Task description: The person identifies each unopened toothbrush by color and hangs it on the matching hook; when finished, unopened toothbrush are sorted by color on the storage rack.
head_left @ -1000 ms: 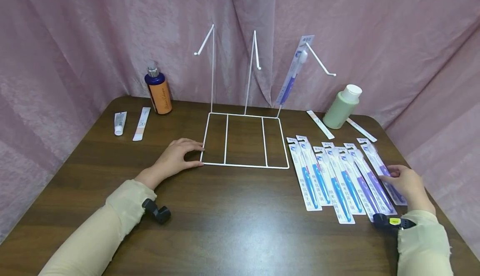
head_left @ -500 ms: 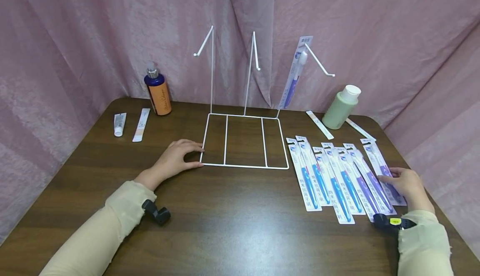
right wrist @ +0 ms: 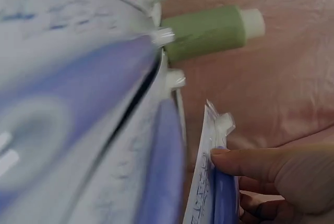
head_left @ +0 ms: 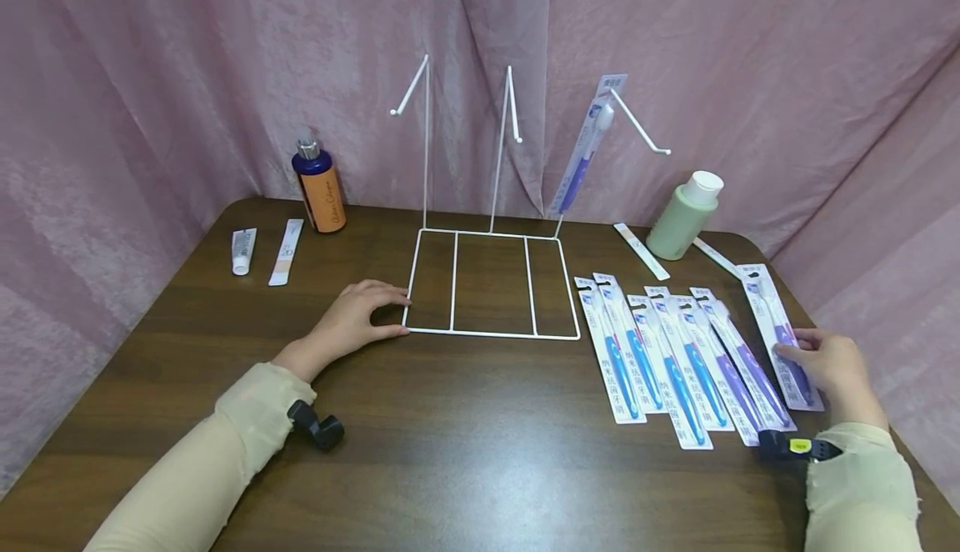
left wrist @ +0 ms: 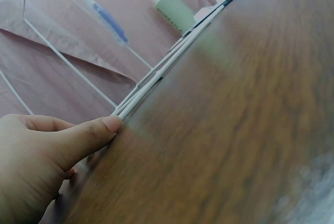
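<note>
My left hand (head_left: 354, 317) holds the front left corner of a white wire display rack (head_left: 491, 334), its thumb (left wrist: 107, 126) on the corner and its fingers on the side wire. At the far right, my right hand (head_left: 831, 366) pinches a packaged purple toothbrush (head_left: 780, 331) by its edge, thumb on the front. The right wrist view shows this pack (right wrist: 206, 182) tilted up, apart from the others. Several packaged toothbrushes (head_left: 678, 360), blue on the left and purple on the right, lie in a row beside it. One purple packaged toothbrush (head_left: 588, 143) hangs on the rack's right hook.
A green bottle (head_left: 684, 217) with a white cap stands behind the packs, near two slim white sachets (head_left: 641, 250). At the back left are an orange and blue bottle (head_left: 322, 193), a small tube (head_left: 242, 250) and another sachet (head_left: 287, 252). A pink curtain (head_left: 337, 35) hangs behind the table.
My right hand has moved right with the purple toothbrush pack, widening the gap to its neighbours. The hanging pack sways slightly. My left hand stays on the rack.
</note>
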Available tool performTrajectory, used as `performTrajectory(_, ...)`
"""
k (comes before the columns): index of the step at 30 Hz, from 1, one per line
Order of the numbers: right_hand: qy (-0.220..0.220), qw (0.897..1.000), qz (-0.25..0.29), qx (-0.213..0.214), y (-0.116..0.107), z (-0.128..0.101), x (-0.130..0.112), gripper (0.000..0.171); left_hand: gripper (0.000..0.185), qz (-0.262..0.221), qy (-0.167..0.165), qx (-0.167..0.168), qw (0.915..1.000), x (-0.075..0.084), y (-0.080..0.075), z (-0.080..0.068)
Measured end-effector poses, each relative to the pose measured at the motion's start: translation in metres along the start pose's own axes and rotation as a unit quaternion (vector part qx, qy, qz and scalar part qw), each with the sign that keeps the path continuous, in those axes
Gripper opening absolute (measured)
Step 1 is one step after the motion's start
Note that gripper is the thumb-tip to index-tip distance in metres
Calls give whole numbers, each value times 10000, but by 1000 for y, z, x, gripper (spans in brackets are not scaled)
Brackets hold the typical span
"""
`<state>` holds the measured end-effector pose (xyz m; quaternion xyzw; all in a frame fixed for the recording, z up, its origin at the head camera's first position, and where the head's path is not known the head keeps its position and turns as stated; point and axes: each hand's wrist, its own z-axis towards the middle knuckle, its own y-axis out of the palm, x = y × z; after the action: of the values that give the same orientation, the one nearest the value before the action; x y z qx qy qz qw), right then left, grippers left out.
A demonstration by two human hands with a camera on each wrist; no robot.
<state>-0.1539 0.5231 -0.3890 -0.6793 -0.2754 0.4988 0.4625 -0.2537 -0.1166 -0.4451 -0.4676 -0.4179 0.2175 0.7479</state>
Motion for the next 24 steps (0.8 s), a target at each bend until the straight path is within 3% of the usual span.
performTrajectory(4, -388, 9983, -129, 426, -10, -5, -6, 47, 48, -8, -20, -1, 10000, 1, 1, 0)
performTrajectory(12, -487, 9962, -31, 726, -32, -11, -33, 50, 47, -46, -47, -5, 10000, 1, 1, -1)
performTrajectory(24, -984, 9851, 600, 1274, -55, -25, -89, 54, 47, -84, 17, 23, 10000, 0, 0, 0)
